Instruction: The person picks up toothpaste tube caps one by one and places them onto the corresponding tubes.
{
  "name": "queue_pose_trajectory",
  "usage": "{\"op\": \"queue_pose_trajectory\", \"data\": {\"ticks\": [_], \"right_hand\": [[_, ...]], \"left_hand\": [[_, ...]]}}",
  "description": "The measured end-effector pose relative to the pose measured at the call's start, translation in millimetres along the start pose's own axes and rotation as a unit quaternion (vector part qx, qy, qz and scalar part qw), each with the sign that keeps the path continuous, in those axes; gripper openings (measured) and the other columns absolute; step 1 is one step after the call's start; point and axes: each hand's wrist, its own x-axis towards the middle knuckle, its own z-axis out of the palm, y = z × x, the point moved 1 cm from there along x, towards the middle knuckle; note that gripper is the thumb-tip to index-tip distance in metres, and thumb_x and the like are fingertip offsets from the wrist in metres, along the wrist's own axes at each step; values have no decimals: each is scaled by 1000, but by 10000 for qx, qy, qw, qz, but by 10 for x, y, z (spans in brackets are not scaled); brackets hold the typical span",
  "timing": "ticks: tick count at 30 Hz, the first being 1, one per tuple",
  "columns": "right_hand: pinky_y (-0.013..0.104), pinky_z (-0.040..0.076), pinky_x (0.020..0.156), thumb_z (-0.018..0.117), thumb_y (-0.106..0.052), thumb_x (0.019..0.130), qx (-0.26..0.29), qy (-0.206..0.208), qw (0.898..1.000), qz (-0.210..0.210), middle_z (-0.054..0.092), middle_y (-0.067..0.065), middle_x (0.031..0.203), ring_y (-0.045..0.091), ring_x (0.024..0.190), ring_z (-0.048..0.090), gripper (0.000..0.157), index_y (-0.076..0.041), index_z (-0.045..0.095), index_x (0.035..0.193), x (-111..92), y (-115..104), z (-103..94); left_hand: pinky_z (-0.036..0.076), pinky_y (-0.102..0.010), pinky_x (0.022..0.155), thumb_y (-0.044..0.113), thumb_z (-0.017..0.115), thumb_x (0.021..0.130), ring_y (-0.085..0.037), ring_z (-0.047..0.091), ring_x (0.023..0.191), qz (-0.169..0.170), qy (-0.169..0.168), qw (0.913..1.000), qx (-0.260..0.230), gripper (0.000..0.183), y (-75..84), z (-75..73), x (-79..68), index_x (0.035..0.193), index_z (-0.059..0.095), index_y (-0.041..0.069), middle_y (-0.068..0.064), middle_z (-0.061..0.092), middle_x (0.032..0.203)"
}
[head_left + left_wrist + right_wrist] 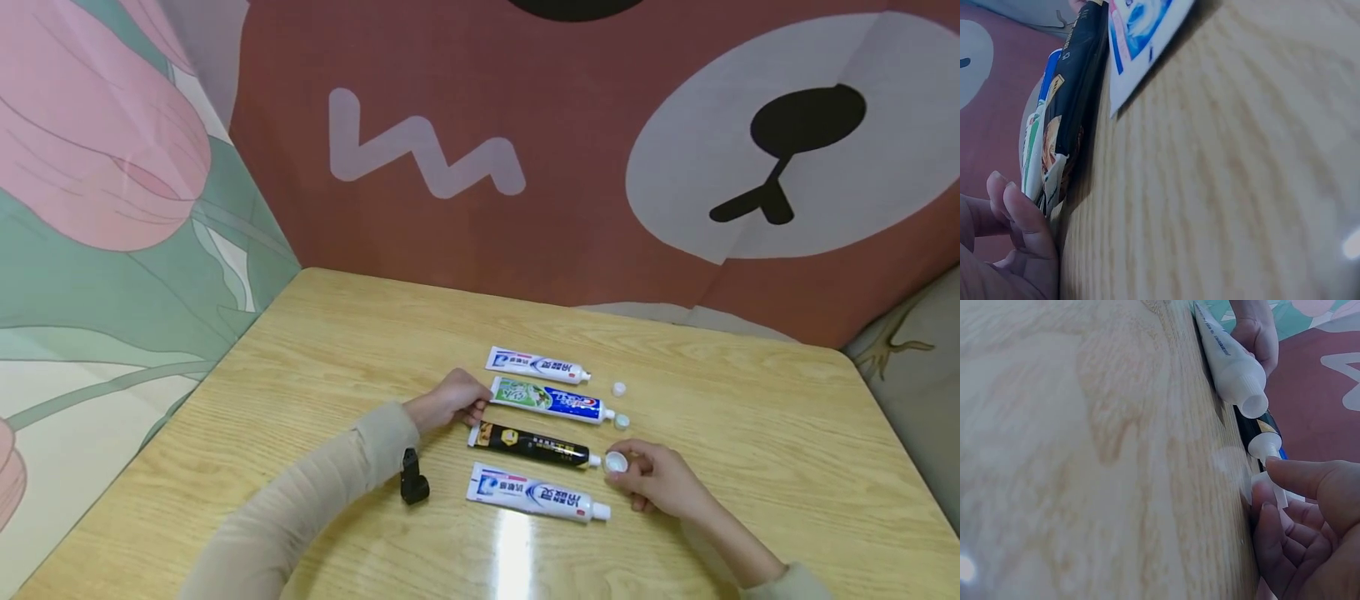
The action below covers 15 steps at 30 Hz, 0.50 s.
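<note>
My right hand (660, 479) pinches a white cap (616, 462) between thumb and fingers, close to the bare nozzle of a black toothpaste tube (534, 442). In the right wrist view the cap (1277, 492) is partly hidden by the fingers. My left hand (456, 398) rests at the tail ends of the black tube and a green-and-blue toothpaste tube (551, 399), its fingers (1025, 209) loosely bent. Farther back lies a white-and-blue toothpaste tube (536, 365) with its nozzle bare. Nearest me, another white-and-blue toothpaste tube (528, 493) has its cap on.
Two small caps, a white cap (618, 388) and a pale cap (622, 422), sit right of the back tubes. A small black object (412, 479) stands by my left sleeve. The wooden table (360, 325) meets a printed backdrop (450, 242) behind.
</note>
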Motion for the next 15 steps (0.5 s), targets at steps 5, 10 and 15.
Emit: {"op": "queue_pose_trajectory", "data": {"ticks": [5,10,15], "right_hand": [[32,48,39,69,-19,80,71,80,9999,-69,55,8,59,16,43,53,43,4,52,112,1,14,-21],[32,47,39,71,-15,79,281,189,9994,-33,56,9,61,16,43,52,43,5,47,109,7,32,-38],[31,48,41,73,-13,76,199,-155,9995,-182,55,7,65,14,46,53,48,7,50,113,11,14,-51]], "left_hand": [[43,-19,37,1,56,83,-9,44,39,134,13,9999,49,15,-27,-15,-26,68,56,1,-1,47,51],[46,-20,40,3,58,82,-10,48,41,152,17,9997,183,8,-29,-27,-68,82,62,-4,-3,50,55],[46,-21,40,6,61,83,-9,49,42,149,18,9995,261,11,-30,-44,-86,85,63,-4,-3,51,55]]}}
